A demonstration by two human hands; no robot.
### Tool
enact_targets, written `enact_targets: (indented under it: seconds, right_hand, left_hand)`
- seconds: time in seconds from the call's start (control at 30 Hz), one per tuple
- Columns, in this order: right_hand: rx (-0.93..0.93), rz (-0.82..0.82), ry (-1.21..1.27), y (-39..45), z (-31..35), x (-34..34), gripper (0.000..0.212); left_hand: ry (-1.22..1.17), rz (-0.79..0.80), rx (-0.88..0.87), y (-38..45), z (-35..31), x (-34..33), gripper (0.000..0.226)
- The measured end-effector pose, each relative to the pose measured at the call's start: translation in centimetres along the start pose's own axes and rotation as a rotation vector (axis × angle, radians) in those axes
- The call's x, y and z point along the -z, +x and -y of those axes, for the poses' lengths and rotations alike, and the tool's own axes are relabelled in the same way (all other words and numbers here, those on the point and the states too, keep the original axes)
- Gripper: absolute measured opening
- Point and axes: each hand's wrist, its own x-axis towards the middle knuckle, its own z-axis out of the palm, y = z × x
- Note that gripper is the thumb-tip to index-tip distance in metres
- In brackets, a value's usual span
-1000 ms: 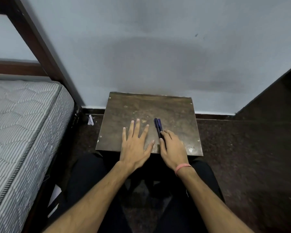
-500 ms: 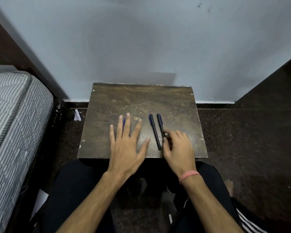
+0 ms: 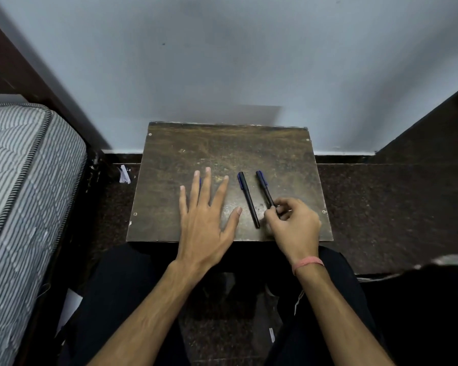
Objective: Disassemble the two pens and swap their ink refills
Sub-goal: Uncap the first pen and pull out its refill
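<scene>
Two dark pens lie side by side, a little apart, on the worn brown table [image 3: 288,154]. The right hand [image 3: 292,225] pinches the near end of the right pen [image 3: 265,187], while the left pen [image 3: 247,198] lies untouched between the hands. The left hand [image 3: 204,220] rests flat on the table, fingers spread and holding nothing.

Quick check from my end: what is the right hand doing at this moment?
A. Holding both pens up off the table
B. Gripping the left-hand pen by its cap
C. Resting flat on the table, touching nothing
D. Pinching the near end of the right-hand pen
D: the right hand has its fingers curled round the near end of the right pen, while the left pen lies untouched on the table.
</scene>
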Motion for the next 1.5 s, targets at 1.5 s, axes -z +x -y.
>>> enact_targets:
  seconds: [1.5]
  right_hand:
    - [-0.160,0.419,0.955,-0.7,2.6,-0.6,0.021]
  left_hand:
    - [-0.727,0.199,0.280,-1.9,-3.0,-0.5,0.071]
